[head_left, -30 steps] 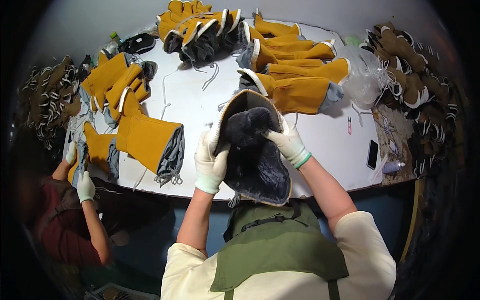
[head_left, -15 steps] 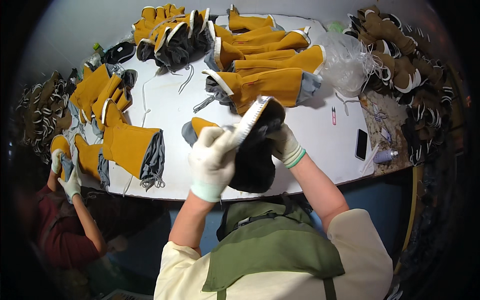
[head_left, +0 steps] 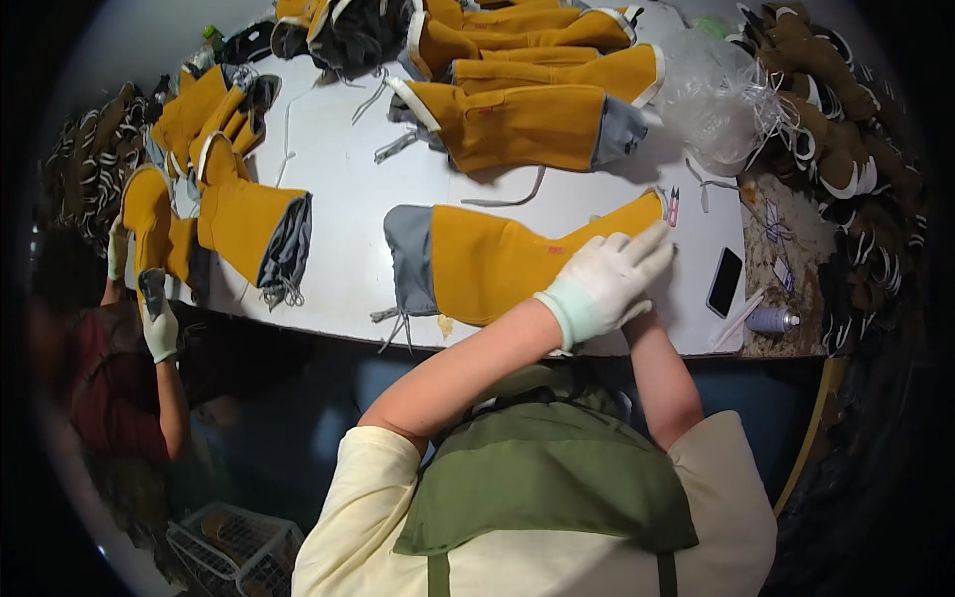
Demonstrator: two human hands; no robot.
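A mustard-yellow boot upper (head_left: 487,254) with a grey fabric cuff lies on its side in front of me, foot end to the right. Loose grey laces hang from the cuff over the table's near edge. My left hand (head_left: 609,279), in a white knit glove, reaches across and rests on the foot end with its fingers stretched out flat. Beneath it my right hand (head_left: 638,307) is almost wholly covered; its fingers cannot be seen. Beyond lies another yellow boot upper (head_left: 517,129) with a white edge strip.
Several boot uppers lie at the back and left of the white table (head_left: 348,199). Snips (head_left: 673,206), a phone (head_left: 724,283) and a spray can (head_left: 773,319) are at right. Piles of brown uppers (head_left: 836,119) flank the table. A co-worker (head_left: 119,388) handles a boot at left.
The boot upper, held up with its dark lining facing me, now lies flat on the table. My left hand has moved right onto its foot end; my right hand is now mostly hidden.
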